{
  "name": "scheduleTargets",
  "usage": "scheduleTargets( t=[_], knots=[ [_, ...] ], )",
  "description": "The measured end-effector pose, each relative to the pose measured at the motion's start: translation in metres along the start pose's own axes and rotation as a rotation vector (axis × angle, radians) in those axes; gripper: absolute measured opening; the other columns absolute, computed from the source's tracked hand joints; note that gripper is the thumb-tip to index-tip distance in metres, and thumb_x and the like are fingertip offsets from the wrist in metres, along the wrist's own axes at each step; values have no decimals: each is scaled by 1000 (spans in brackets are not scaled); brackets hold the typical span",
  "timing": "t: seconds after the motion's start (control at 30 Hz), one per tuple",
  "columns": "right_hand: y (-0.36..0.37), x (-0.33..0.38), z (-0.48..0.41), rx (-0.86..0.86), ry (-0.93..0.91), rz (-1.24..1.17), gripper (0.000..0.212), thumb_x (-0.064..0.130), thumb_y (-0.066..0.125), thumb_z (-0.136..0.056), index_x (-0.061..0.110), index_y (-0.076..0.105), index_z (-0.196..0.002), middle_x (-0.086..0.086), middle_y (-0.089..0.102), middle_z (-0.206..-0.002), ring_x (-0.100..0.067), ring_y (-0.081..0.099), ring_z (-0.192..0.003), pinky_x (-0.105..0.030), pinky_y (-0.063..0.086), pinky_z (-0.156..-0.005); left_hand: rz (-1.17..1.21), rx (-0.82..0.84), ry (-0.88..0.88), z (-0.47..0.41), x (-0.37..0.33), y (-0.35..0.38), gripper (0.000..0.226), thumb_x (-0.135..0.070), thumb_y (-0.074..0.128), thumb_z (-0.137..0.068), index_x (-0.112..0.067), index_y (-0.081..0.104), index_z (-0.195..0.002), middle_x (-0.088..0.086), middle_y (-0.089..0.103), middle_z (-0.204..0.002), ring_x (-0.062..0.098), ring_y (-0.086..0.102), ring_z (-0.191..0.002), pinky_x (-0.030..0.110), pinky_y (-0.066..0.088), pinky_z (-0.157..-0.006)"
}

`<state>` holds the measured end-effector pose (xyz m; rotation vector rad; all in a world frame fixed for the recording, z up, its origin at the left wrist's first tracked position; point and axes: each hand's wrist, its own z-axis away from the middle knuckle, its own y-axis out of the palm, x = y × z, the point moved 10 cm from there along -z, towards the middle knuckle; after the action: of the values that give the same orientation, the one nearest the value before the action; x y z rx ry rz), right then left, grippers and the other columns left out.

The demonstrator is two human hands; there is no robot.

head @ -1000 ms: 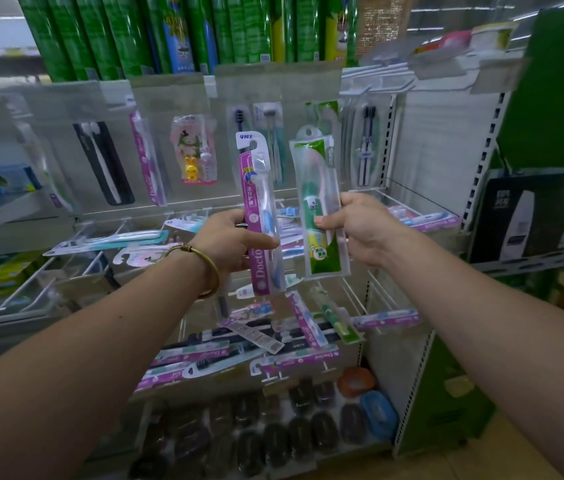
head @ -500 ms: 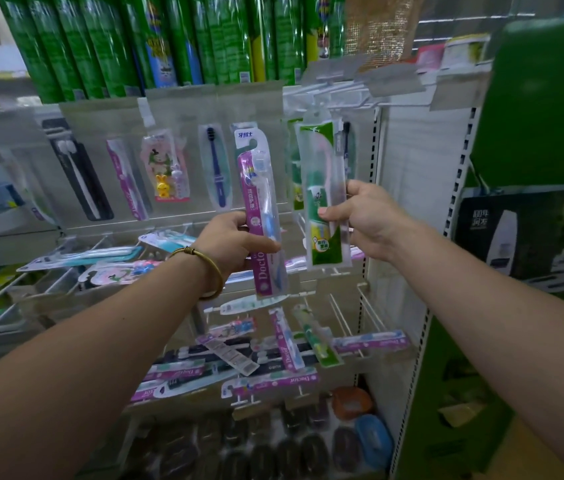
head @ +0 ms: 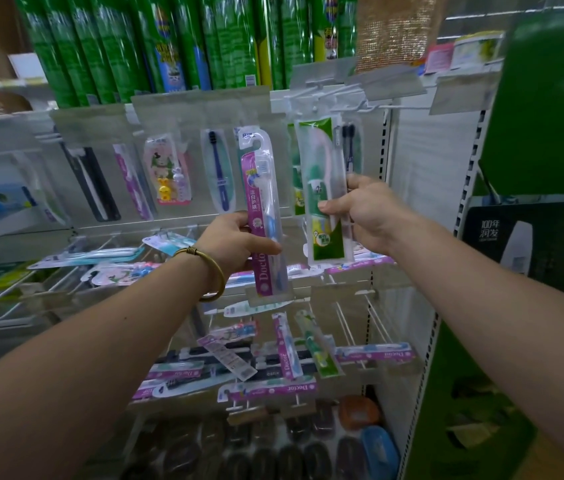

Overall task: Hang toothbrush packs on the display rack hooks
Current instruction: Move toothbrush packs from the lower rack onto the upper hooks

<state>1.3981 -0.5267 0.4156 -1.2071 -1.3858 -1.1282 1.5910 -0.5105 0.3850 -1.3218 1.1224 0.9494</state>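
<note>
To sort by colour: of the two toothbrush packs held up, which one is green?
The green pack, pinched by the right hand, on the side nearer the rack's right edge. The purple pack in the left hand reads Doctor.

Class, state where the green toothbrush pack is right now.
In the head view, the green toothbrush pack is upright in the right hand, right of centre, beside the purple pack and just under the top-row hooks.
</note>
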Motion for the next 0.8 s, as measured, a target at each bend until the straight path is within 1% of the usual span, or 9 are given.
scheduleTargets(
  t=[0.17,0.3,0.33,0.4,0.47,0.57,0.7,0.77,0.8],
  knots=[
    [-1,-7,-15,9,17,19,23,-7,63,-88,13,64,-101,-3,74,-90,-20,71,-84,-35,54,-66,-1,-24,-19,-8,4,-2,36,6,76,-77,-7,64,-109,15,73,-104,30,72,-98,44,60,-86],
    [-3,-16,-32,3,42,37,25,-4,63,-89,11,65,-109,-5,73,-97,-23,71,-89,-39,56,-72,-20,-34,-14,-19,6,-4,35,5,77,-78,-7,66,-109,13,74,-102,30,72,-98,43,59,-87],
    [-3,-18,-37,9,44,36,26,-5,62,-90,10,64,-111,-6,73,-98,-23,70,-89,-38,56,-72,-27,-39,-14,-22,7,-4,34,4,77,-77,-8,66,-107,12,74,-101,30,72,-98,43,59,-87],
    [-2,-20,-48,26,37,10,28,-7,59,-91,6,63,-115,-9,72,-98,-22,70,-85,-33,55,-64,-44,-56,-11,-30,7,-7,32,3,79,-76,-10,67,-103,14,74,-101,32,72,-98,46,59,-88],
    [-3,-22,-61,19,34,-13,27,-8,57,-92,2,62,-117,-12,71,-101,-24,70,-89,-31,55,-62,-51,-71,-12,-38,8,-10,31,3,79,-76,-11,67,-101,14,74,-102,33,71,-99,48,58,-90],
    [-6,-26,-83,2,37,-16,24,-6,58,-92,3,63,-114,-14,72,-106,-29,71,-97,-39,58,-72,-73,-89,-19,-50,7,-15,29,1,80,-77,-11,68,-100,16,74,-104,32,71,-99,47,58,-90],
    [-12,-28,-108,-59,36,54,22,-3,65,-90,8,67,-109,-9,73,-103,-24,72,-95,-39,58,-77,-116,-123,-30,-65,3,-19,30,-2,81,-77,-11,67,-102,12,74,-102,29,71,-96,43,60,-87],
    [-12,-29,-120,-75,32,65,23,-3,65,-90,8,66,-110,-9,73,-105,-25,71,-97,-42,58,-83,-115,-128,-29,-71,3,-20,32,-3,81,-76,-11,67,-104,12,73,-102,29,71,-96,43,59,-88],
    [-11,-30,-126,-82,30,68,23,-3,65,-90,8,66,-109,-9,73,-106,-25,70,-97,-42,58,-83,-112,-130,-25,-74,3,-21,33,-3,81,-76,-10,67,-105,13,73,-102,31,71,-96,44,59,-89]
  ],
)
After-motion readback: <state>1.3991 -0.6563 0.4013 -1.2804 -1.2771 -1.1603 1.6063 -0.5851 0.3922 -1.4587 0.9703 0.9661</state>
